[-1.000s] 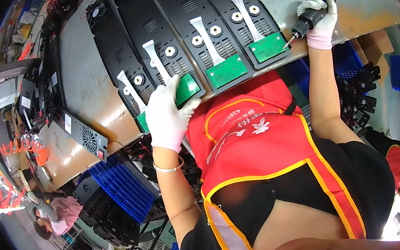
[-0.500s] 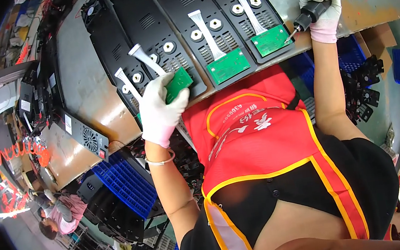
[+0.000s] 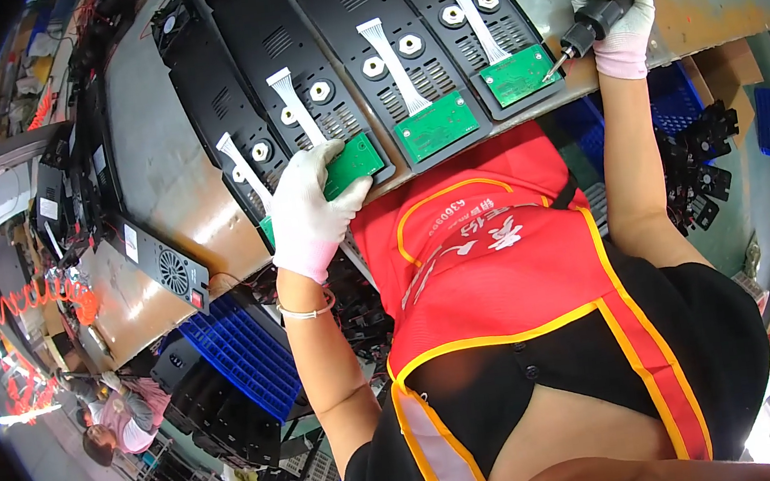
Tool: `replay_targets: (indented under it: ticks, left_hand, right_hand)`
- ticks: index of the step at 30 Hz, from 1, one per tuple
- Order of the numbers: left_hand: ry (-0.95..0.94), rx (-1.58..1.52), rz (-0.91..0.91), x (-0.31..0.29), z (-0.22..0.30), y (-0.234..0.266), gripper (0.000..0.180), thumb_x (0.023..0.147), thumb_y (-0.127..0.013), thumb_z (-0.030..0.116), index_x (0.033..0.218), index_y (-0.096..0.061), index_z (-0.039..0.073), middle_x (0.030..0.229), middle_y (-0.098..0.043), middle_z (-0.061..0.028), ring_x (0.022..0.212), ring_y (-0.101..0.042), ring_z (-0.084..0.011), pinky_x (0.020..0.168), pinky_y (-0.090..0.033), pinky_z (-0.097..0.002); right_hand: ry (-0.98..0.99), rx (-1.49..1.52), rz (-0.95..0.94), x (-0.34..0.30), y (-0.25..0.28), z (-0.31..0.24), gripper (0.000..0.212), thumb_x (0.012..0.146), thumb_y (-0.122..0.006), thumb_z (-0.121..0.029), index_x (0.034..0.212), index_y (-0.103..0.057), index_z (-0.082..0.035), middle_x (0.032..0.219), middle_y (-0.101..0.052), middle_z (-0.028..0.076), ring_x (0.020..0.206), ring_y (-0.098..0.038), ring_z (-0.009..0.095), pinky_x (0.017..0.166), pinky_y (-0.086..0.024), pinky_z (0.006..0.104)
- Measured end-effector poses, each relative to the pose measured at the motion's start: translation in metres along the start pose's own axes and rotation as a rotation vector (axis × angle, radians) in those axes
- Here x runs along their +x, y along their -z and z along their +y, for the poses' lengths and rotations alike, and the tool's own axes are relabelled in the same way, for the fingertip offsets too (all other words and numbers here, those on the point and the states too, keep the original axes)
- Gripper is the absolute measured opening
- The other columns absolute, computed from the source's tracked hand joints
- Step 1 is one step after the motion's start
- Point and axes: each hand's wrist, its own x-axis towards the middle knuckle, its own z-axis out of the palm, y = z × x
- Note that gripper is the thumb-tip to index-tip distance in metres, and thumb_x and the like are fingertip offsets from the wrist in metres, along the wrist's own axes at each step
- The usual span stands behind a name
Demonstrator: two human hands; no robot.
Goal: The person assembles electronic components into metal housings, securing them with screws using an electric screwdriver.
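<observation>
My gloved left hand (image 3: 312,206) grips a green circuit board (image 3: 356,161) by its edges, at the near end of a black perforated panel. A white ribbon cable (image 3: 295,105) runs from this board up the panel. In my gloved right hand (image 3: 619,15) is a black electric screwdriver (image 3: 596,20), its tip at the right edge of another green board (image 3: 520,76). Between them lies a third board (image 3: 436,128) with its own ribbon cable (image 3: 392,68). A further board at the left is mostly hidden behind my left hand.
The black panels lie side by side on a worn metal workbench (image 3: 138,107). A black case with a fan grille (image 3: 173,266) sits at the left. Below are a blue crate (image 3: 244,359) and black parts (image 3: 699,173). Another person (image 3: 128,421) is at far left.
My left hand has shifted the board slightly right and laid it flatter on its panel, and its cable now lies along the panel. The screwdriver has barely moved.
</observation>
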Motion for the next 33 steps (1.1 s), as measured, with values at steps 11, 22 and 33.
replay_targets:
  ticks: [11,22,33]
  left_hand:
    - [-0.053,0.157,-0.084,0.004,0.002,0.006,0.046,0.068,-0.075,0.016,0.109,-0.06,0.002,0.094,-0.06,-0.0152,0.088,-0.059,-0.0309,0.079,-0.047,-0.0362]
    - [-0.055,0.163,-0.099,0.005,0.004,0.007,0.042,0.068,-0.075,0.018,0.104,-0.06,0.006,0.091,-0.061,-0.013,0.088,-0.06,-0.0309,0.078,-0.048,-0.0385]
    - [-0.049,0.154,-0.079,0.003,0.002,0.006,0.041,0.068,-0.075,0.018,0.104,-0.061,0.005,0.09,-0.061,-0.0139,0.088,-0.06,-0.0316,0.078,-0.048,-0.0382]
  right_hand:
    - [-0.011,-0.039,0.011,-0.001,0.001,0.0,0.031,0.077,-0.063,-0.01,0.103,-0.053,0.001,0.075,-0.051,0.001,0.058,-0.047,0.008,0.058,-0.045,0.0234]
    - [-0.012,-0.044,-0.037,-0.003,0.001,0.003,0.035,0.079,-0.062,-0.011,0.11,-0.051,-0.003,0.103,-0.062,0.005,0.062,-0.051,0.008,0.061,-0.047,0.0249]
    - [0.037,-0.171,-0.004,-0.002,-0.015,0.018,0.03,0.081,-0.06,-0.009,0.11,-0.053,-0.004,0.103,-0.063,0.005,0.063,-0.052,0.008,0.062,-0.047,0.025]
